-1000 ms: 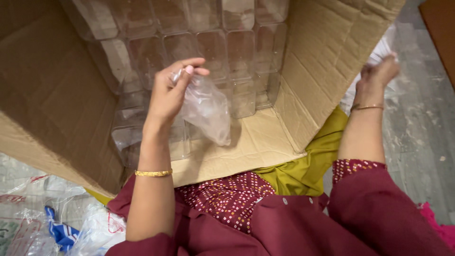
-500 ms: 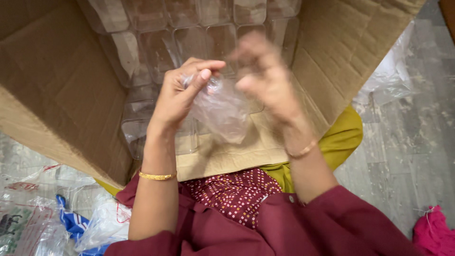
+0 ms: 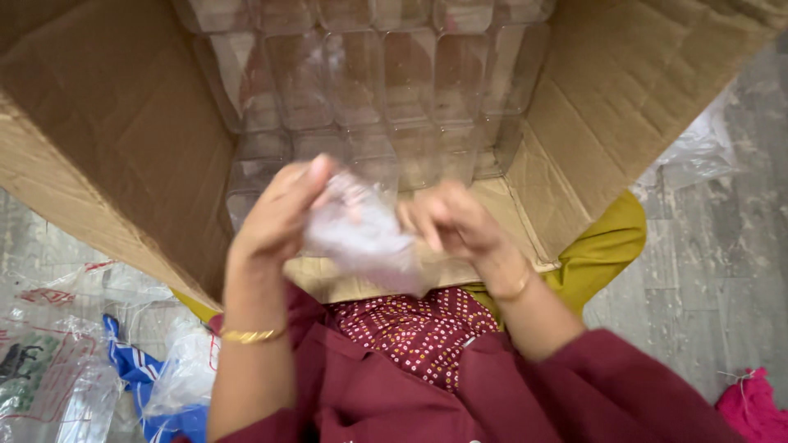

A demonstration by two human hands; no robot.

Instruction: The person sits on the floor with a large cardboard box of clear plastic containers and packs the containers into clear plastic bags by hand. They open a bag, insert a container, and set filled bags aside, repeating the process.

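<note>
Over the cardboard box (image 3: 123, 156) mouth, left hand (image 3: 275, 215) is pinching a clear plastic bag (image 3: 361, 238); right hand (image 3: 451, 221), at 3 o'clock, is gripping its edge, likely spreading it open. Clear containers (image 3: 369, 74) are sitting stacked at 12 o'clock.

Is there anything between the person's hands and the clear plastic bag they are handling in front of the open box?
Nothing visible. The left hand already grips the clear plastic bag at its top edge, and the right hand touches its other side. The cardboard box of clear containers lies behind them.

Grey marbled stone floor (image 3: 714, 246), soft even light; loose plastic wrappers (image 3: 49, 361) on it, pink cloth (image 3: 751, 406) at edge
</note>
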